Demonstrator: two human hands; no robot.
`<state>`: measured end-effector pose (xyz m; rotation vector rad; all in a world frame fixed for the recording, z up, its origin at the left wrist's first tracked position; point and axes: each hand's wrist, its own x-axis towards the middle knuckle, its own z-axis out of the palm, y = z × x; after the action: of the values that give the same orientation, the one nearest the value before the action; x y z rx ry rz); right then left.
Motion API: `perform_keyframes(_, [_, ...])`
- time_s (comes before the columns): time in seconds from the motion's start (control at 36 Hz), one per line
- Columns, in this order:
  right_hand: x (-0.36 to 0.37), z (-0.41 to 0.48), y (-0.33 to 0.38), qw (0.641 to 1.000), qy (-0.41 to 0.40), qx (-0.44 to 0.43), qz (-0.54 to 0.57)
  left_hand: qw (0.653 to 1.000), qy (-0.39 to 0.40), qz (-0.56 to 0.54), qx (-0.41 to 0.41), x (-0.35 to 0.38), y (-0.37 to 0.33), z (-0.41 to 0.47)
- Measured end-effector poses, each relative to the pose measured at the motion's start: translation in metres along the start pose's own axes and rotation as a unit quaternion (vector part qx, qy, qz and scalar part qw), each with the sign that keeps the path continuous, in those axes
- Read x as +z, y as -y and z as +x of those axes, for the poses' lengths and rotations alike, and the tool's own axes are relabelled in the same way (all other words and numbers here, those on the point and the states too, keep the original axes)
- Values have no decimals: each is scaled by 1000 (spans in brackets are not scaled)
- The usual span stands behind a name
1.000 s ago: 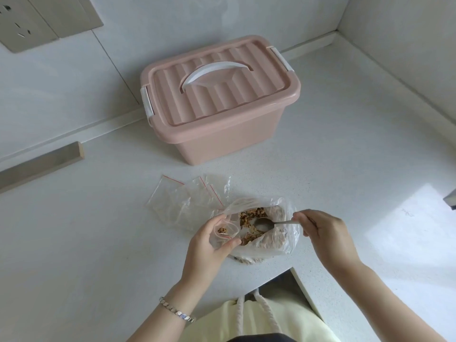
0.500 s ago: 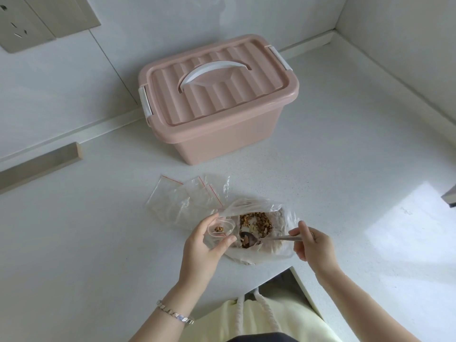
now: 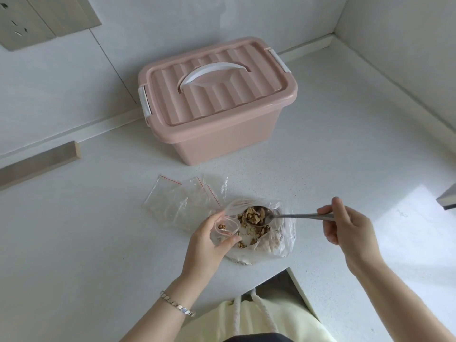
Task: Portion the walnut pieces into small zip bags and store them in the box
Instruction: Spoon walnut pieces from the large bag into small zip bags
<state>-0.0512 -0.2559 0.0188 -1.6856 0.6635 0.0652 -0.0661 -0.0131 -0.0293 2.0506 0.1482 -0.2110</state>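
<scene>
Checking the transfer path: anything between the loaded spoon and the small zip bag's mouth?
Nothing visible. The spoon, held by the right hand, hangs just right of the small zip bag, whose mouth the left hand holds open.

Spoon (image 3: 292,215) now seemingly full of walnuts (image 3: 254,216)

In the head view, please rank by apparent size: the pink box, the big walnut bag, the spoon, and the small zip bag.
1. pink box, largest.
2. big walnut bag.
3. spoon and small zip bag: unsure; the spoon is longer but thin, and the left hand hides part of the bag.
</scene>
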Motion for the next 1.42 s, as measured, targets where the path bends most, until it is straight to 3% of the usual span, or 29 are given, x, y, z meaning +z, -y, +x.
perform_keyframes(0.28, [24, -24, 31, 979, 71, -159, -104, 999, 42, 33, 7, 6, -3, 3])
perform_keyframes(0.42, [29, -37, 32, 921, 91, -329, -189, 999, 35, 35, 4, 6, -3, 2])
perform_keyframes(0.5, [21, -37, 32, 910, 58, -365, -189, 999, 21, 27, 9, 4, -3, 2])
perform_keyframes(0.64, [10, -24, 13, 936, 10, -293, -194, 1000, 0, 2, 5, 0, 4, -1])
perform_keyframes(0.81, [11, -13, -31, 946, 15, -229, -230, 1000, -22, -15, -16, -3, 9, -4])
perform_keyframes(0.94, [22, -12, -49, 959, 43, -199, -199, 998, -46, -30, -26, -6, 9, -3])
perform_keyframes(1.11, [35, -11, -62, 978, 103, -102, -147, 997, -60, -41, -20, -9, 6, 0])
perform_keyframes(1.25, [33, -6, -71, 986, 103, -26, -128, 997, -62, -44, -19, -11, 6, 1])
perform_keyframes(1.42, [23, -2, -69, 994, 65, 79, -27, 997, -56, -48, -10, -11, 4, 0])
